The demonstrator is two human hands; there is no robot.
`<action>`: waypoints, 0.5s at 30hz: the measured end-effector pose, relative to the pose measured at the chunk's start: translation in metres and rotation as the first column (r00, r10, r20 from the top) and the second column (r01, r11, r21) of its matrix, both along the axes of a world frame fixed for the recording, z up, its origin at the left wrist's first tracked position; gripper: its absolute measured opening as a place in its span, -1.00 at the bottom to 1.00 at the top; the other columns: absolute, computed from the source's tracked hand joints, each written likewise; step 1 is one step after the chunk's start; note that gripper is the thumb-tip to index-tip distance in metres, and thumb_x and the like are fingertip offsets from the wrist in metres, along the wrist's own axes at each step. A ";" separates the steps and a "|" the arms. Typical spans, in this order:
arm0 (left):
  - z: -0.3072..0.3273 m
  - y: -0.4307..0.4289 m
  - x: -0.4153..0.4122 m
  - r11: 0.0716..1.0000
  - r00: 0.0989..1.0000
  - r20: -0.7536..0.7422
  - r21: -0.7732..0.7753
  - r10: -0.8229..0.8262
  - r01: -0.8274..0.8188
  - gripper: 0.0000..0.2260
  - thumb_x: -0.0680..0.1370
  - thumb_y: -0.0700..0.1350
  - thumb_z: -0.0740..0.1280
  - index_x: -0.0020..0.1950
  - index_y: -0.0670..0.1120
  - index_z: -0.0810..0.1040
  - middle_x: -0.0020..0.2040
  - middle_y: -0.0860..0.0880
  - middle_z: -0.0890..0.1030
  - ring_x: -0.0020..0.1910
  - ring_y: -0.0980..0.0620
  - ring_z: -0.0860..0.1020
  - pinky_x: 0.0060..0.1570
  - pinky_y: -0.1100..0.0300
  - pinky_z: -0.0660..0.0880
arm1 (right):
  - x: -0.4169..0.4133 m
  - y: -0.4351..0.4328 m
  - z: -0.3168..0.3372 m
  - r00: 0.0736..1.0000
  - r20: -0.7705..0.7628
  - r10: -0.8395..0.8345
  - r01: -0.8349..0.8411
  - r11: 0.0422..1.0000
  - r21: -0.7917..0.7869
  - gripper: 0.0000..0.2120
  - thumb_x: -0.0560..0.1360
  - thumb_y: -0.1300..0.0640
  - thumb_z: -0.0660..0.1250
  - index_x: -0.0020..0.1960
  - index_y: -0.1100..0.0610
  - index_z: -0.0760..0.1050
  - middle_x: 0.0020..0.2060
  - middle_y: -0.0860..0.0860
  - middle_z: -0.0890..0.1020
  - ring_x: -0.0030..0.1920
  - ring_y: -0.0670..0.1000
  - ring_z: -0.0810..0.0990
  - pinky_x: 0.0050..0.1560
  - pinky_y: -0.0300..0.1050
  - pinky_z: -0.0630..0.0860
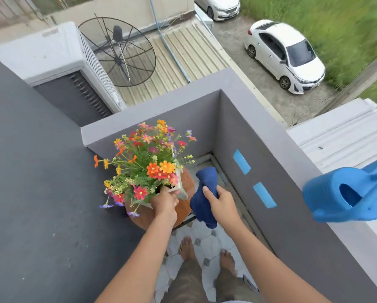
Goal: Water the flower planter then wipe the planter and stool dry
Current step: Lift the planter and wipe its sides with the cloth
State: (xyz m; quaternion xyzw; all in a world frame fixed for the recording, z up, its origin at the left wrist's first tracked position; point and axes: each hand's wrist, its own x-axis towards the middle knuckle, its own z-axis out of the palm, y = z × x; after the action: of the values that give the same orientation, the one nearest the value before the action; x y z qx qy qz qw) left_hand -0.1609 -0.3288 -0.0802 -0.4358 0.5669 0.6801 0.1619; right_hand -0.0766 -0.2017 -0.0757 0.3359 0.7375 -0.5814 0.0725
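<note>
Flower planter sits on the round brown stool, its rim gripped by the left hand; just right, the right hand's fingers clutch a dark blue cloth.

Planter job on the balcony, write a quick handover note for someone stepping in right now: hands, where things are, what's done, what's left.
Left hand: gripping the near rim of the flower planter, which sits on the round brown stool.
Right hand: holding the dark blue cloth beside the planter, hanging free and not touching it.
Blue watering can: set down on the balcony wall ledge at right, so watering looks finished, though I can't see wet soil.
Left: wipe the planter, then the stool top. No wiping is visibly started.
</note>
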 end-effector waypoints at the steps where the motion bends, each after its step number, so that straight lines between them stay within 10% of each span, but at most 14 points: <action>1: 0.007 0.001 0.000 0.999 1.000 -0.017 0.033 0.003 -0.003 -0.84 0.62 -0.25 0.14 -0.13 -0.18 0.45 -0.37 -0.15 0.52 -0.43 0.03 0.45 -0.68 0.33 0.11 | 0.000 -0.004 0.004 0.999 -0.036 0.011 -0.012 1.000 -0.016 -0.64 0.63 -0.02 0.24 -0.07 0.30 0.49 -0.23 0.26 0.60 -0.20 0.21 0.59 -0.12 0.11 0.52; 6: 0.053 0.005 0.018 0.978 0.971 -0.183 0.108 -0.154 0.176 -0.77 0.62 -0.32 0.05 -0.17 -0.17 0.41 -0.32 -0.14 0.42 -0.57 0.13 0.40 -0.71 0.36 0.13 | 0.005 -0.023 0.047 0.946 -0.297 0.131 -0.159 0.984 -0.075 -0.71 0.68 0.09 0.18 -0.23 0.03 0.34 -0.27 -0.10 0.34 -0.28 -0.20 0.36 -0.18 -0.34 0.29; 15: 0.147 0.019 0.046 0.946 0.947 -0.228 0.181 -0.226 0.270 -0.77 0.65 -0.26 0.00 -0.14 -0.17 0.37 -0.38 -0.14 0.40 -0.69 0.17 0.18 -0.73 0.35 0.08 | -0.037 0.017 0.098 0.805 -0.560 0.195 -0.052 0.964 0.261 -0.82 0.67 0.08 0.20 -0.03 0.11 0.51 -0.09 -0.07 0.39 -0.14 -0.16 0.36 -0.06 -0.28 0.33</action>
State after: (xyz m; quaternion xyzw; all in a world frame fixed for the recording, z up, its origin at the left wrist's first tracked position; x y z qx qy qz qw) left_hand -0.1151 -0.3097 0.0669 -0.2691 0.5560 0.7512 0.2327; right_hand -0.1133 -0.1842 0.0224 0.0993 0.8077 -0.5593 -0.1581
